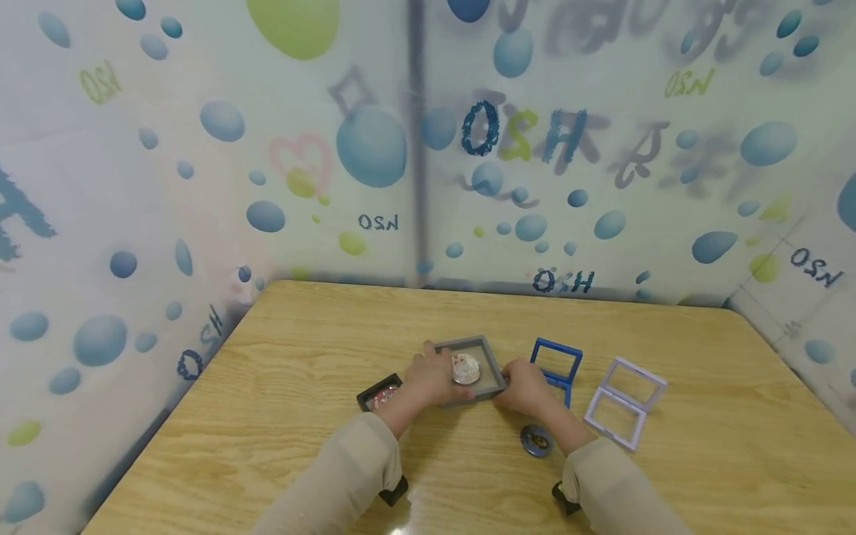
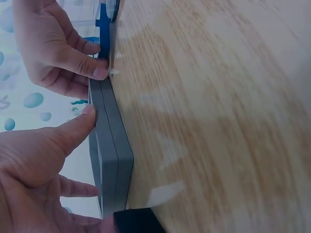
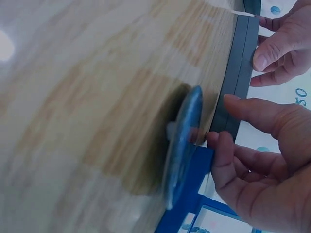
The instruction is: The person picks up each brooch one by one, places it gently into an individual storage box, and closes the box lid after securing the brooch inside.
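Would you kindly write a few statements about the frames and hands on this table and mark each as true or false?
1. Both hands hold the grey frame. True: the left hand and the right hand grip its opposite sides.
2. The grey frame shows a round, shell-like piece inside. True.
3. The blue frame lies shut and flat. False: it stands open.
4. The white frame is left of the grey one. False: it lies to the far right.
5. A round dark disc lies on the wooden table near the right wrist. True.
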The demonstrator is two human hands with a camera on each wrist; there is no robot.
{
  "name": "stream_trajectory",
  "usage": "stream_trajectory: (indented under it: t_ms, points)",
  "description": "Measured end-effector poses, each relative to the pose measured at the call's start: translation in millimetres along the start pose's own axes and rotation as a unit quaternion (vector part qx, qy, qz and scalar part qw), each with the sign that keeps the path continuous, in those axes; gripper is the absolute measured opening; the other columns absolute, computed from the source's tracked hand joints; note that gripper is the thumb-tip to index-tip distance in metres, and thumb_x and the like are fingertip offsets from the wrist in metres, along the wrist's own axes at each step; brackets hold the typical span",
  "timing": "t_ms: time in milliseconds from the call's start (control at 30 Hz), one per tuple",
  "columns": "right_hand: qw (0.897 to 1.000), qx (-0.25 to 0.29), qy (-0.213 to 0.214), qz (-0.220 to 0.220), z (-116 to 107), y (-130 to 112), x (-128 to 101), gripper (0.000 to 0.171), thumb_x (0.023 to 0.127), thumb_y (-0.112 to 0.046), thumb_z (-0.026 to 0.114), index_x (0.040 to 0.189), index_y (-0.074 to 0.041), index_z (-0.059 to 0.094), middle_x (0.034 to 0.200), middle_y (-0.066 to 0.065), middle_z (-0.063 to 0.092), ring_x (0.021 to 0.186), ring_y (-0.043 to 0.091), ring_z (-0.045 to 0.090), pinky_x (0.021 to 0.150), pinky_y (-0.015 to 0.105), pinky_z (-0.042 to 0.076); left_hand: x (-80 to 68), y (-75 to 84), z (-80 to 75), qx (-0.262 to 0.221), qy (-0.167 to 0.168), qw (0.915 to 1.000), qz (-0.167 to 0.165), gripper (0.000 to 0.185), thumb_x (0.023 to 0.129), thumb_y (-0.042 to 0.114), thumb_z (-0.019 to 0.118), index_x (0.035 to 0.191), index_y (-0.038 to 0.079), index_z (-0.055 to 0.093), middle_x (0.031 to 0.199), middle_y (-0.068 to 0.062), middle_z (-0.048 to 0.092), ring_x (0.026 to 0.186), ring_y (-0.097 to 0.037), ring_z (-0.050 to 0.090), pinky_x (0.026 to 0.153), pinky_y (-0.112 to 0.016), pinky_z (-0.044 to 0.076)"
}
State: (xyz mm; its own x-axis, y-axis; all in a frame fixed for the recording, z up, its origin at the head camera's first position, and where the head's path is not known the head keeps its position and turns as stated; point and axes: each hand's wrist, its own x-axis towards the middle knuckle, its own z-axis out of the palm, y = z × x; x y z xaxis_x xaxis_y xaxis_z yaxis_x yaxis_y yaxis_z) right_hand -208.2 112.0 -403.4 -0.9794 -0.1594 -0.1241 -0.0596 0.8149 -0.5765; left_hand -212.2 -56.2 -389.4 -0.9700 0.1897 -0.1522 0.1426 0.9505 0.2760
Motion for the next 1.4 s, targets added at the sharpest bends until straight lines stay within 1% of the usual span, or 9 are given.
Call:
stream_trajectory:
  t_ms: [200,367,433,533,633,700,900,1067,1400]
  points:
    - [1.0,-0.014,0.01,-0.021,-2.9,2.2,-11.0,0.038,0.065,-0.005,0.075,0.098,0.007,0.062,0.067,0.004,0.053,0.058,0.015,0.046,0.054,0.029,0.04,0.6,7.5,1.5,0.026,0.043,0.9987,0.008,0.079,0.061,0.052,0.076,0.118,0.003,0.051,0.113,-0.019,0.042,0.1,-0.033,0.042,0.077,-0.045,0.042]
    - [0.998,-0.033,0.021,-0.045,-9.3,7.3,-29.2,0.035,0.065,-0.007,0.076,0.093,0.007,0.061,0.067,0.002,0.052,0.06,0.014,0.048,0.056,0.03,0.044,-6.4,24.0,5.9,0.052,0.074,0.9937,0.066,0.063,0.064,0.044,0.077,0.109,0.005,0.056,0.114,-0.018,0.045,0.101,-0.032,0.042,0.079,-0.046,0.04]
    - [0.998,-0.04,0.02,-0.046,-12.6,10.9,-36.8,0.031,0.066,-0.008,0.076,0.089,0.006,0.062,0.065,0.002,0.053,0.058,0.013,0.049,0.056,0.03,0.045,-9.8,30.7,7.5,0.052,0.059,0.9914,0.104,0.053,0.067,0.043,0.075,0.102,0.006,0.059,0.105,-0.014,0.051,0.096,-0.028,0.046,0.077,-0.042,0.043]
    - [0.998,-0.054,0.017,-0.034,-17.5,17.8,-47.1,0.027,0.067,-0.012,0.076,0.084,0.003,0.063,0.065,0.002,0.056,0.055,0.013,0.05,0.053,0.029,0.045,-13.7,39.9,11.7,0.021,-0.002,0.9881,0.152,0.033,0.071,0.037,0.074,0.079,0.008,0.06,0.079,-0.003,0.054,0.072,-0.017,0.052,0.062,-0.028,0.045]
    - [0.997,-0.066,0.019,-0.02,-22.9,23.9,-57.2,0.025,0.068,-0.016,0.077,0.078,0.001,0.062,0.067,0.003,0.058,0.055,0.013,0.051,0.052,0.029,0.045,-17.1,48.9,18.5,-0.011,-0.069,0.9813,0.179,0.029,0.072,0.029,0.074,0.063,0.009,0.054,0.058,0.004,0.045,0.05,-0.008,0.041,0.045,-0.02,0.036]
    - [0.998,-0.063,0.024,-0.007,-25.3,26.6,-63.5,0.023,0.068,-0.017,0.077,0.073,-0.002,0.06,0.066,0.002,0.057,0.055,0.013,0.05,0.049,0.029,0.043,-19.1,54.1,23.9,-0.008,-0.088,0.9779,0.189,0.029,0.073,0.027,0.072,0.062,0.01,0.051,0.054,0.005,0.042,0.046,-0.007,0.037,0.041,-0.019,0.033]
    - [0.998,-0.052,0.043,0.004,-25.8,27.9,-75.0,0.03,0.069,-0.016,0.076,0.057,-0.009,0.05,0.051,-0.003,0.043,0.044,0.009,0.037,0.042,0.022,0.03,-19.9,65.5,33.8,-0.037,-0.09,0.9742,0.204,0.021,0.074,0.023,0.07,0.07,0.011,0.053,0.051,0.007,0.039,0.045,-0.007,0.036,0.041,-0.02,0.029]
    - [0.998,-0.054,0.023,0.003,-21.5,27.7,-79.1,0.042,0.064,-0.017,0.079,0.045,-0.011,0.043,0.041,-0.008,0.034,0.04,0.006,0.029,0.04,0.019,0.023,-17.7,69.5,39.9,-0.067,-0.094,0.9719,0.205,0.023,0.073,0.027,0.073,0.078,0.011,0.057,0.053,0.008,0.041,0.046,-0.006,0.036,0.042,-0.019,0.03]
    - [0.999,-0.024,0.017,0.014,-16.7,29.1,-78.7,0.039,0.062,-0.012,0.079,0.049,-0.009,0.043,0.046,-0.003,0.039,0.043,0.009,0.034,0.042,0.021,0.026,-17.5,73.1,43.1,-0.049,-0.076,0.9732,0.211,0.026,0.07,0.026,0.076,0.076,0.009,0.057,0.061,0.006,0.048,0.051,-0.007,0.041,0.045,-0.019,0.034]
